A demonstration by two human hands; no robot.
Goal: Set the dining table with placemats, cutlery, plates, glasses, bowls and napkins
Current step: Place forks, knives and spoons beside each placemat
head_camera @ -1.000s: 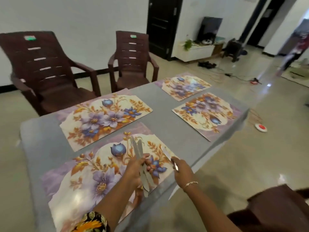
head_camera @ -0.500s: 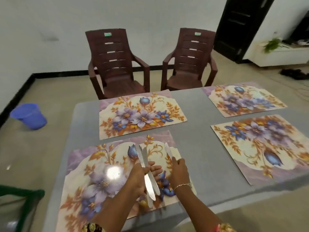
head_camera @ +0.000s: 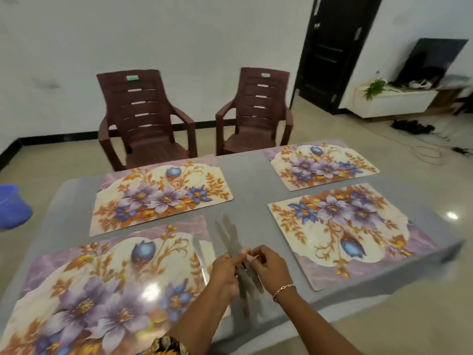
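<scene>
left hand (head_camera: 225, 271) grips the blurred knives (head_camera: 231, 238) above the grey table (head_camera: 250, 201); right hand (head_camera: 267, 269) seemingly pinches them by the handles.

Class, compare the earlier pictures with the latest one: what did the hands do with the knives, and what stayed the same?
The right hand let go of the knife it laid at the right edge of the near placemat and moved left to the knives in the left hand, pinching them. The left hand kept its grip; the other placemats stayed put.
</scene>
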